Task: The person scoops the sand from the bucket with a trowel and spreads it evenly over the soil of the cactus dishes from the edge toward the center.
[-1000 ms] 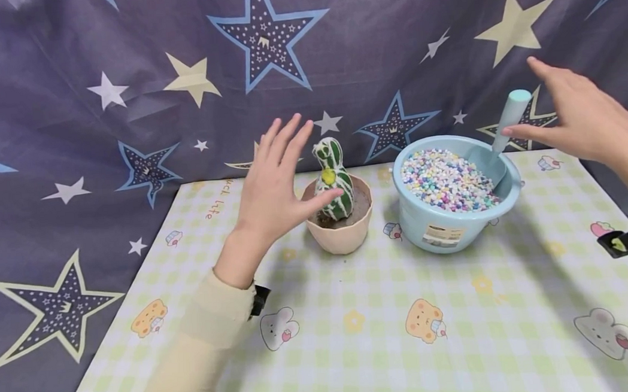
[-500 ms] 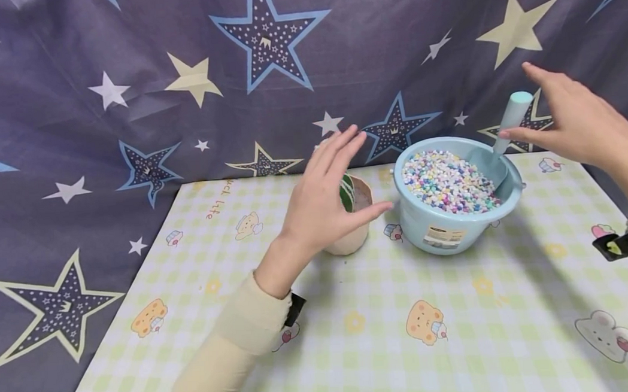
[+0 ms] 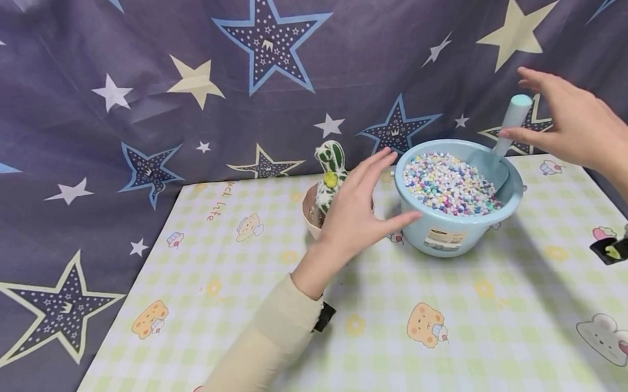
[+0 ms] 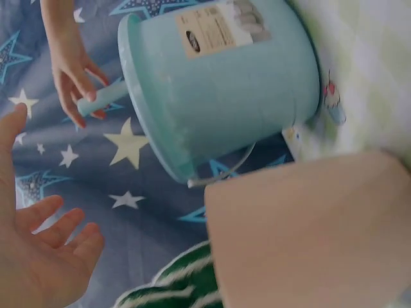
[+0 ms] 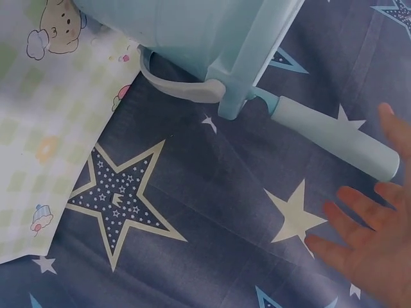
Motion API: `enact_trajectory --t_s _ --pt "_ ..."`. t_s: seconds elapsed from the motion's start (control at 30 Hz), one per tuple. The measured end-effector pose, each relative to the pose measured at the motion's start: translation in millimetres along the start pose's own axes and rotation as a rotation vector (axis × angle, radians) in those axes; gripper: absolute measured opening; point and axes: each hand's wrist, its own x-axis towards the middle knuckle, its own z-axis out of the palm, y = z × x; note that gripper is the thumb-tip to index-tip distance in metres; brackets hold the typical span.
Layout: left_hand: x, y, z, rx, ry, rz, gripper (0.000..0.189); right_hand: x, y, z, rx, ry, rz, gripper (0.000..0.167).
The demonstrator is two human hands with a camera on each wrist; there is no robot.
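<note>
Though near the blue bucket (image 3: 458, 222), left hand (image 3: 354, 213) spread, empty; right hand (image 3: 582, 122) likewise, beside the scoop handle (image 3: 515, 115).

Near the left fingers (image 3: 367, 171), the cactus (image 3: 331, 156) is green with white stripes; near the right fingers (image 3: 531, 136), the bucket (image 3: 478, 229) is pale blue, its beads (image 3: 448, 183) multicoloured.

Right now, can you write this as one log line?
left hand: empty, near blue bucket; right hand: empty, near scoop handle; beads: in bucket; cactus: in pot
</note>
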Motion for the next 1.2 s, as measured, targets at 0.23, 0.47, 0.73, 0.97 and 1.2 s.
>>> enact_trajectory --t_s 0.23,0.47,0.73,0.97,1.2 --pt "4.0 -1.6 19.2 -0.06 -0.038 -0.073 0.093 -0.9 -3 0 -0.011 0.031 -0.02 0.088" --pt "5.8 -3.8 37.0 -0.091 -0.028 -0.088 0.091 -1.3 -3 3 -0.013 0.058 -0.02 0.083" --pt "6.7 -6.2 52.1 -0.143 -0.016 -0.144 0.091 -2.2 -4 4 0.02 0.088 -0.025 0.076" --pt "6.7 -10.6 63.4 -0.203 0.011 -0.205 0.09 -3.7 -5 6 0.052 0.115 -0.025 0.064" --pt "7.3 -10.3 68.4 -0.202 0.048 -0.262 0.092 -2.8 -6 8 0.046 0.127 -0.019 0.057"
